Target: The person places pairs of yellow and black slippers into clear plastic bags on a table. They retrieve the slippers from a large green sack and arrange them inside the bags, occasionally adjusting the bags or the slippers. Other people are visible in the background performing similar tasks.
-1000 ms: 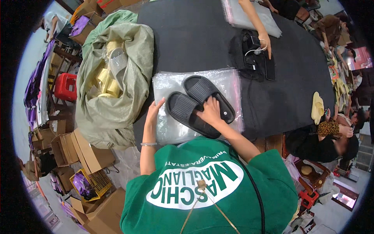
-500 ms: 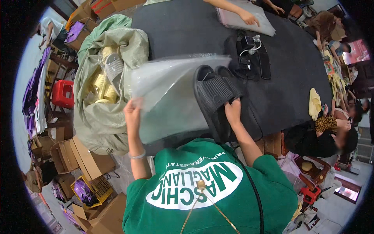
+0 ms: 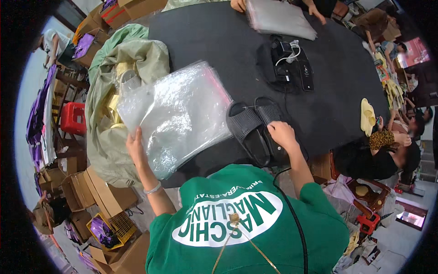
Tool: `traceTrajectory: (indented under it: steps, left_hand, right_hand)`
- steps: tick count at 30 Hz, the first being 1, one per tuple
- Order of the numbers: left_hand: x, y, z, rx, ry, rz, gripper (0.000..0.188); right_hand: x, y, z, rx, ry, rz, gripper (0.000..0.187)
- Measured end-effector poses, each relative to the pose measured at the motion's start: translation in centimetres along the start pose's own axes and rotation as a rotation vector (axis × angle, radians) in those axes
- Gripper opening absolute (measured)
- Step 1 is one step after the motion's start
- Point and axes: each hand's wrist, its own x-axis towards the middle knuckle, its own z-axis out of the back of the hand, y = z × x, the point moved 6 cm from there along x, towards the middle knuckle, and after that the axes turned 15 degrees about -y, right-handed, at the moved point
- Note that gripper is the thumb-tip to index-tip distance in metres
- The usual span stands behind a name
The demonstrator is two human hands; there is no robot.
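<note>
My left hand [image 3: 135, 147] pinches the near left edge of a stack of clear plastic bags [image 3: 182, 114] with a pink strip along the far right side. Beside the stack, a pair of black slide sandals [image 3: 247, 125] with ribbed straps lies on the black table, a thin tie near the strap tops. My right hand [image 3: 283, 135] is curled over the right sandal at its strap, covering part of it; its fingertips are partly hidden.
At the left, an open woven sack [image 3: 107, 150] holds pale yellow slides and a grey one. Beyond my right hand sit a power strip with cables [image 3: 286, 61] and a black phone-like slab [image 3: 306, 75]. Another person's hand [image 3: 315, 11] is near more clear bags [image 3: 280, 20]. Yellow slides [image 3: 367, 117] lie at right.
The lifted clear sheet has come down flat onto the stack, and my left hand has moved left and nearer. The sandals have been lowered flat to the table, with my right hand shifted slightly right.
</note>
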Motion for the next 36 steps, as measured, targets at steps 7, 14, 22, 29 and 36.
traceTrajectory:
  steps: [7, 14, 22, 29, 36]
  left_hand:
    - [-2.0, -2.5, 0.1, -0.146, 0.039, -0.060, 0.031]
    - [-4.8, -9.1, 6.8, 0.156, 0.094, -0.353, 0.020]
    - [-4.7, -1.8, 11.2, -0.033, 0.068, -0.375, 0.017]
    - [-4.3, 5.8, 8.5, -0.299, 0.119, -0.422, 0.015]
    - [-2.5, 5.7, 8.4, -0.141, 0.184, -0.248, 0.017]
  right_hand:
    - [5.7, 8.1, -1.5, 0.400, -0.115, 0.330, 0.077]
    - [13.7, 11.8, -7.1, 0.818, 0.124, 0.289, 0.084]
    - [8.1, 13.4, 1.3, 1.457, 0.419, 0.677, 0.048]
    - [4.8, 12.9, -2.0, 1.152, 0.467, 0.664, 0.045]
    - [6.2, 13.7, -1.6, 0.880, 0.280, 0.837, 0.041]
